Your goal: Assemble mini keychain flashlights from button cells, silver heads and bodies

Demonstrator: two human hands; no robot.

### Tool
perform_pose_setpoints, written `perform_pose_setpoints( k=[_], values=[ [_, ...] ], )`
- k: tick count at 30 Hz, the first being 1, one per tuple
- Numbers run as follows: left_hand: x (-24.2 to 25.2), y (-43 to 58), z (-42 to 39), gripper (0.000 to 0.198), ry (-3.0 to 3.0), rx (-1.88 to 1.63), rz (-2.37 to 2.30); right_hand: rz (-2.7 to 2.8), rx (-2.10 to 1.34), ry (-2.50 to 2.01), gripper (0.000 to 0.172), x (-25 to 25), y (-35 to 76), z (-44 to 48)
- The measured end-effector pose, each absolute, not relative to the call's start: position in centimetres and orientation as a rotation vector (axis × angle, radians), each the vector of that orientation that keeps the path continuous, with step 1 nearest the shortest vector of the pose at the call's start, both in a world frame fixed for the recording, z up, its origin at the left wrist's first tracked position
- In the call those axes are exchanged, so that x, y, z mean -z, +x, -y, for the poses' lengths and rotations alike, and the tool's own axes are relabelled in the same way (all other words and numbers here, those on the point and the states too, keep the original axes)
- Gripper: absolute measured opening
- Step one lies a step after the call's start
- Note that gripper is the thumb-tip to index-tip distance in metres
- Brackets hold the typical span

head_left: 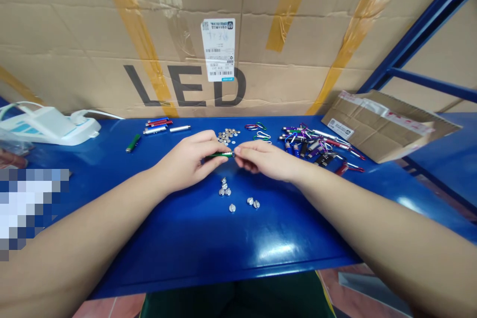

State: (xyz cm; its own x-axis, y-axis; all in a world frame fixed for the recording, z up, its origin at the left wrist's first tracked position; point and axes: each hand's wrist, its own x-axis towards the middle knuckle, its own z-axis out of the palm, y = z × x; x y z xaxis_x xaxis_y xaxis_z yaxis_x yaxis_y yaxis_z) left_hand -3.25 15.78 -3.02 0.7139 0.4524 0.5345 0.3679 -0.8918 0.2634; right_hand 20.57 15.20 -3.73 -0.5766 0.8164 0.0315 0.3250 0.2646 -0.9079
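My left hand [199, 159] is closed around a slim green mini flashlight [223, 154], which lies level with its end pointing right. At that end my right hand [261, 159] pinches with thumb and forefinger; whether a small part sits between these fingertips is hidden. Just behind the hands is a heap of button cells [225, 135]. In front of them several silver slotted caps [224, 190] lie scattered on the blue table [179, 243]. Carabiners [255, 126] in red and green rest beyond my right hand.
Finished-looking keychain flashlights [316, 146] pile up at right beside an opened cardboard box [380, 121]. At left lie metal tubes [156, 125], another green tube [133, 143] and a white power strip [55, 126]. A big carton [93, 59] stands behind. Another person's hand [13, 159] shows at far left.
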Motion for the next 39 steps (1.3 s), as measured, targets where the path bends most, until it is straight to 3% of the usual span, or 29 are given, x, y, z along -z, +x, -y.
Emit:
perform_pose_setpoints(
  k=[4, 6, 10, 19, 30, 34, 37, 39],
  values=[
    [3.0, -3.6, -16.0, 0.019, 2.737, -0.863, -0.798, 2.289, -0.179, -1.324, 0.023, 3.2, 23.8, -17.5],
    [3.1, -3.7, -16.1, 0.020, 2.701, -0.848, -0.868, 2.404, 0.019, -1.418, 0.020, 3.4, 25.3, -18.5],
    [3.2, -3.7, -16.1, 0.024, 2.612, -0.806, -0.964, 2.548, 0.107, -1.552, 0.032, 4.2, 26.5, -19.2],
    [3.4, -3.4, -16.0, 0.027, 2.506, -0.809, -1.039, 2.528, -0.049, -1.624, 0.016, 4.0, 25.8, -19.4],
    [4.0, -3.4, -16.3, 0.035, 2.489, -0.789, -1.012, 2.331, 0.050, -1.598, 0.017, 4.0, 25.3, -19.1],
    [4.2, -3.4, -16.2, 0.036, 2.418, -0.775, -0.983, 1.976, -0.607, -1.421, 0.003, 3.9, 24.1, -18.1],
    [4.4, -3.2, -16.3, 0.036, 2.293, -0.776, -0.963, 1.710, -1.121, -1.168, 0.018, 3.9, 22.8, -16.9],
    [4.6, -3.0, -16.3, 0.037, 2.163, -0.778, -0.951, 1.662, -1.164, -1.054, 0.024, 4.0, 22.1, -16.2]
  ],
)
